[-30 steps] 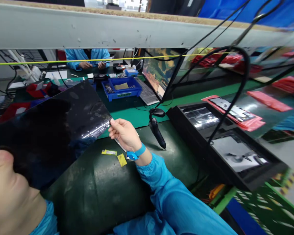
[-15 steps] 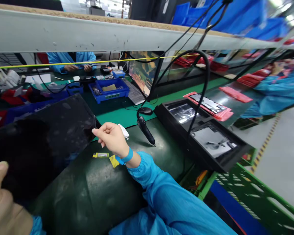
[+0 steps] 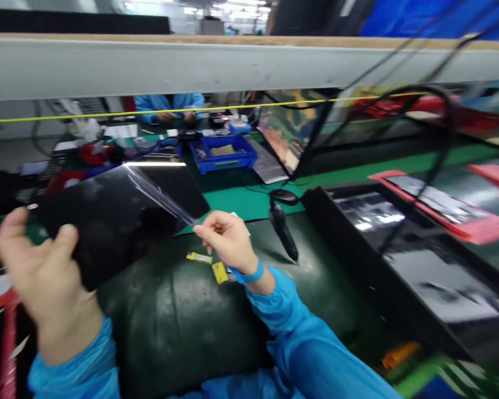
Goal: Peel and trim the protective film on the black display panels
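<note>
A glossy black screen panel (image 3: 108, 221) hangs tilted above the bench, its left edge gripped by my left hand (image 3: 52, 282). At its upper part a thin clear film (image 3: 162, 194) is partly lifted, stretched towards me and to the right. The corner of this film is pinched between thumb and fingers of my right hand (image 3: 230, 241), which wears a blue wristband. Under that hand lie a yellow label strip (image 3: 199, 257) and a small yellow square (image 3: 219, 272). A black electric screwdriver (image 3: 285, 233) rests to the right of it.
A blue parts bin (image 3: 224, 155) and a keyboard (image 3: 268, 160) stand behind. On the right is a black tray (image 3: 357, 277) holding panels, with red-framed sheets (image 3: 441, 205) beyond. A shelf edge (image 3: 233, 66) crosses above; a co-worker's hands (image 3: 177, 116) show underneath.
The clear film now shows lifted off the panel, drawn out by my right hand. My left hand and the panel are further into view. The view has swung left.
</note>
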Demonstrator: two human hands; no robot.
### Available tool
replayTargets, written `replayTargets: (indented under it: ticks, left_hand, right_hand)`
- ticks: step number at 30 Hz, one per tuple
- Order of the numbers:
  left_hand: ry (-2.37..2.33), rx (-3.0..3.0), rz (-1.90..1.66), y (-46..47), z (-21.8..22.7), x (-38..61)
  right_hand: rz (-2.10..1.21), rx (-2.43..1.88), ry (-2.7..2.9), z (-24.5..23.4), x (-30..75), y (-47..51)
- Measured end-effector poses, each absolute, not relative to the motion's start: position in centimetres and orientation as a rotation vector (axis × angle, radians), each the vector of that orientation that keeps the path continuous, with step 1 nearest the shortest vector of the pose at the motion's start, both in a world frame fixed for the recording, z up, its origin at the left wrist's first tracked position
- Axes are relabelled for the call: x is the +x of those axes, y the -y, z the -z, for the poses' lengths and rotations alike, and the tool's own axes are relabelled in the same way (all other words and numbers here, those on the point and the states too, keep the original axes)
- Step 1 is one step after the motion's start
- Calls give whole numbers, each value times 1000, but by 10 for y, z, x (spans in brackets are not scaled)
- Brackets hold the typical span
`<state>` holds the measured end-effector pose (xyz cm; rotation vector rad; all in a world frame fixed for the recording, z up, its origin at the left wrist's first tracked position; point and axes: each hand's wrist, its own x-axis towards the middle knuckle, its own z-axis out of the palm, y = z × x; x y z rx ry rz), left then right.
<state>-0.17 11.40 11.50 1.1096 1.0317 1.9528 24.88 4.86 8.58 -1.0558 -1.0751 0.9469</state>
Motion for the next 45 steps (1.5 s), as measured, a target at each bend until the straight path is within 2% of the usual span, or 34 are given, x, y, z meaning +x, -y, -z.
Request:
replayTargets:
  ticks: [2, 21, 45]
  left_hand:
    - [-932, 1091, -2040, -120, -113, -4]
    - [-791, 1031, -1915, -121, -101, -9]
    - [-836, 1131, -1907, -113, -106, -2]
  right_hand:
    - [-956, -1067, 1083, -85, 250, -48]
    - [-856, -1181, 989, -63, 266, -62]
    - [-923, -1183, 916, -58, 270, -75]
